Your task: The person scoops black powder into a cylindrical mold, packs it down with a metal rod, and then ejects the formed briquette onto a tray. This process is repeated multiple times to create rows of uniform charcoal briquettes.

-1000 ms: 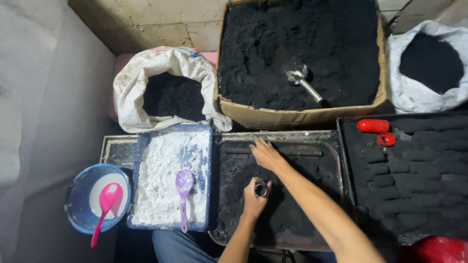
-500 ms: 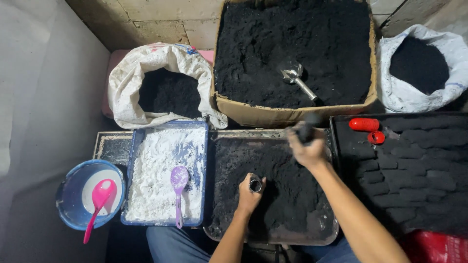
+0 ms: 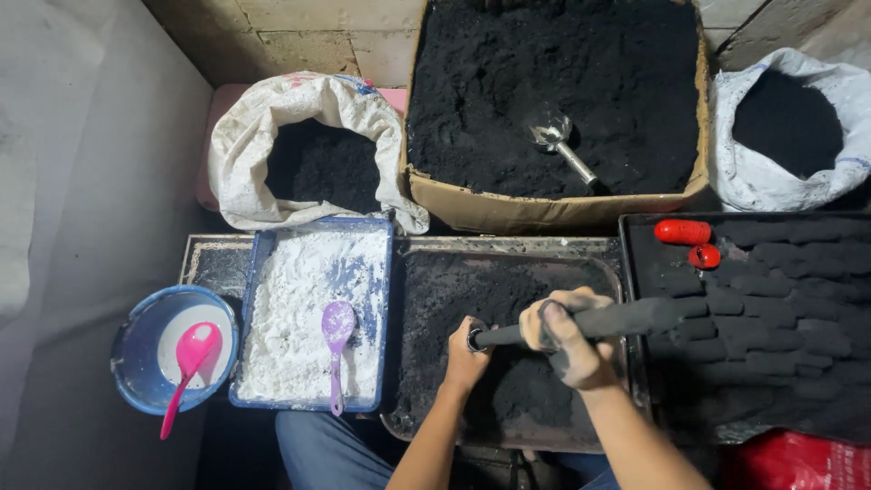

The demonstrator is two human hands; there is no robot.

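Black powder is coating both hands as the person is working over a metal tray (image 3: 426, 272) of dark powder. The right hand (image 3: 567, 340), which half a second ago was up at the tray's far edge, is now back over the tray's middle, fingers wrapped tightly around a long dark rod (image 3: 617, 319) held level. The left hand (image 3: 467, 356) is staying where it was, fingers closed on a small dark tube (image 3: 474, 339), now meeting the rod's near end. Left of this, a purple spoon (image 3: 337, 334) is lying in a blue tray of white powder (image 3: 308, 313). Behind, a metal scoop (image 3: 555, 136) is resting in a cardboard box (image 3: 544, 210) of black powder.
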